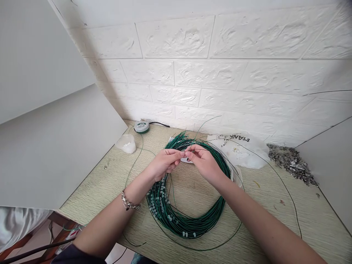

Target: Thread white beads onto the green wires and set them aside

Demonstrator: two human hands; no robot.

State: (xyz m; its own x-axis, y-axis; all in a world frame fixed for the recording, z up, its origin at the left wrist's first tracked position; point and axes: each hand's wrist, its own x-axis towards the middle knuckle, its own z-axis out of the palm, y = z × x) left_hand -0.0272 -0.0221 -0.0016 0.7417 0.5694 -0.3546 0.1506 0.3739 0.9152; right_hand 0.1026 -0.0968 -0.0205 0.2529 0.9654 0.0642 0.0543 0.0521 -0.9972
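Note:
A big coil of green wire strung with small clear beads lies on the wooden table. Both hands hover over its far side. My left hand has its fingers pinched together at the tips, and my right hand pinches toward it, fingertips nearly touching. Between them they hold a thin strand of the green wire; any bead there is too small to see. A silver bracelet sits on my left wrist.
A small clear cup of white bits and a green wire spool stand at the back left. A white plastic bag and a pile of grey metal pieces lie back right. Grey boards flank the table; a white brick wall stands behind.

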